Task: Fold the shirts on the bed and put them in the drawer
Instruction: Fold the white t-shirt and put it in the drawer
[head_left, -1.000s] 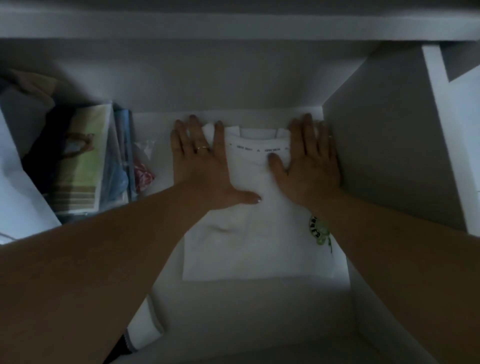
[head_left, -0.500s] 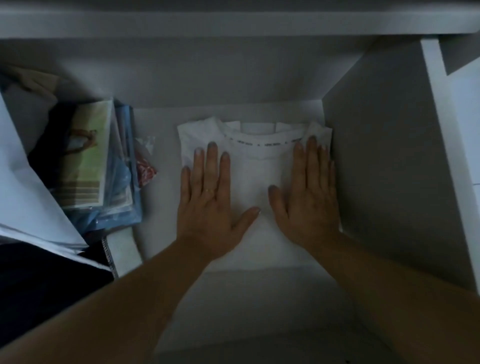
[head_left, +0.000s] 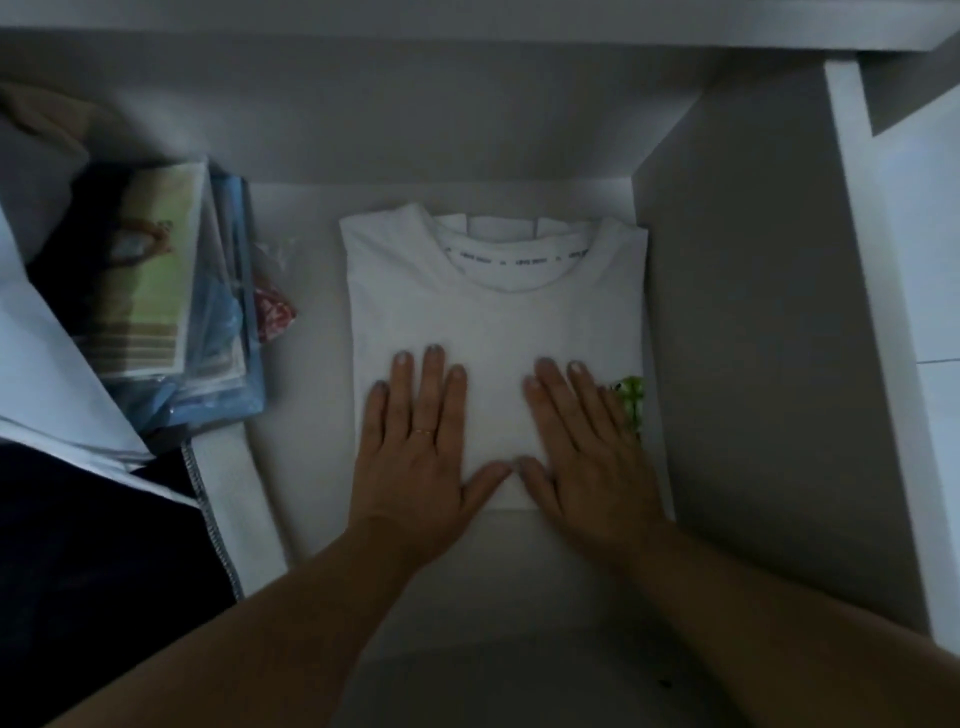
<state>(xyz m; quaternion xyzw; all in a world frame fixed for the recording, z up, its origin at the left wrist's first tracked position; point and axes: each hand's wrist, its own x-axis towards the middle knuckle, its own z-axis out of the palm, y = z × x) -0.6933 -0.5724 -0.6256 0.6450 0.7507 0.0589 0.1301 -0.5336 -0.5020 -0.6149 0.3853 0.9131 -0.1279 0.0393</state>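
One big white drawer (head_left: 727, 364) filling most of the view, pulled open, pretty dim in there. Next biggest, lower left: a dark garment (head_left: 78, 545) with a zipper edge down its right side, partly under a pale sheet (head_left: 47, 374) of paper or cloth, hard to call in this light.

Then the folded white shirt (head_left: 493, 322), lying flat on the drawer floor, collar toward the back, right edge snug against the drawer's right wall, small strip of bare floor between it and the back wall. Lettered tape inside the neckline, too tiny to read.

Left of the shirt and apart from it, a stack of flat packets (head_left: 156, 280), top one greenish with stripes along the bottom, blue ones underneath.

Now the left hand (head_left: 415, 457): flat on the shirt's near half, palm down, fingers straight, gripping nothing, just pressing. Same deal for the right hand (head_left: 587, 457) just beside it, fingers straight and angled a bit to the left, heel past the shirt's near edge. Thumb tips close together in the middle.

Bit of green print (head_left: 631, 400) on the shirt peeking out past the right hand, close to the right edge. Little red-and-white wrapper (head_left: 272, 314) tucked between the stack and the shirt. Smallest of all, a thin ring (head_left: 423, 431) on the left hand.
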